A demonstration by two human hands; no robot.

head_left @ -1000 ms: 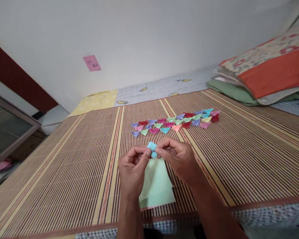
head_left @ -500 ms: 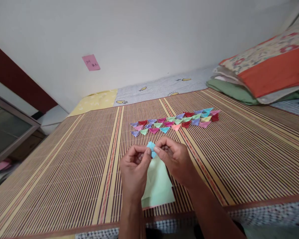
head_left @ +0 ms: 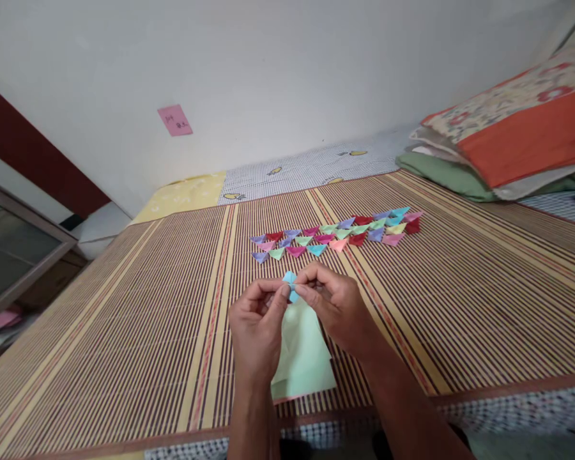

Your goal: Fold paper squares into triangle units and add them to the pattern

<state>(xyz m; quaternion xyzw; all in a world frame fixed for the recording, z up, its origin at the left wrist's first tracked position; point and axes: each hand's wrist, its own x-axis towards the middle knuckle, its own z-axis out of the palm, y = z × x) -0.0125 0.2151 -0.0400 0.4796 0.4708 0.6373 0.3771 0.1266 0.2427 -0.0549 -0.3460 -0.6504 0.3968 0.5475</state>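
A small folded piece of light blue paper [head_left: 290, 278] is pinched between my two hands, above the mat. My left hand [head_left: 259, 313] grips its left side with thumb and forefinger. From the right, the thumb and forefinger of my right hand [head_left: 333, 303] close on it too, and the fingertips cover its middle. Beneath my hands lies a pale green sheet of paper [head_left: 306, 358], partly hidden by my left hand and wrist. Beyond them, several small folded paper triangles [head_left: 324, 239] in many colours are laid out in rows.
A striped bamboo mat [head_left: 138, 319] covers the bed. At the back right, a floral and orange pillow [head_left: 531, 137] rests on folded green cloth [head_left: 445, 172]. A pink note [head_left: 175, 120] is on the white wall. A framed glass panel [head_left: 19, 246] stands at the left.
My right fingertips have shifted slightly left over the blue paper, which looks more creased across its middle. My left hand and the other things are almost unchanged.
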